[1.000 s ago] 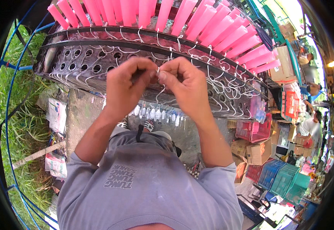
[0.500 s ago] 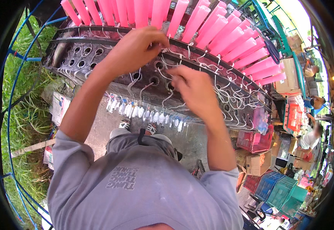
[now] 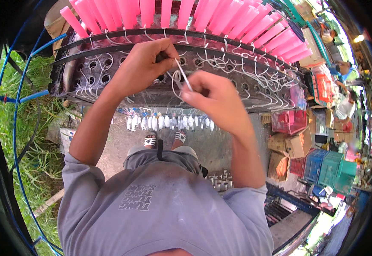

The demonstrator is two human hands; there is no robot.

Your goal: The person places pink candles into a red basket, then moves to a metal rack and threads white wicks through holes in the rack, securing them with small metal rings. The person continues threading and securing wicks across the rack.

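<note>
A white wick string (image 3: 182, 73) runs taut and slanted between my hands, with a loose loop of string beside it. The fingertips of my left hand (image 3: 149, 64) pinch its upper end, above a dark metal candle mould (image 3: 73, 87) with rows of round holes. My right hand (image 3: 209, 96), slightly blurred, is closed on the lower end, nearer to me. Pink candles (image 3: 166, 15) stand in rows along the far side, behind a dark rail (image 3: 122, 33). Many loose white strings (image 3: 267, 81) lie over the mould's right half, some running into holes.
Small white wrapped pieces (image 3: 161, 122) hang in a row under the mould's near edge. Blue metal tubing (image 3: 34, 96) and grass border the left. At right are a pink crate (image 3: 289, 121), cardboard boxes (image 3: 298, 144) and blue and green crates (image 3: 331, 168). People are farther off at right.
My left hand has come away from the rail toward me, and a string is now stretched between both hands. The whole view has shifted, with the mould sitting more level in it.
</note>
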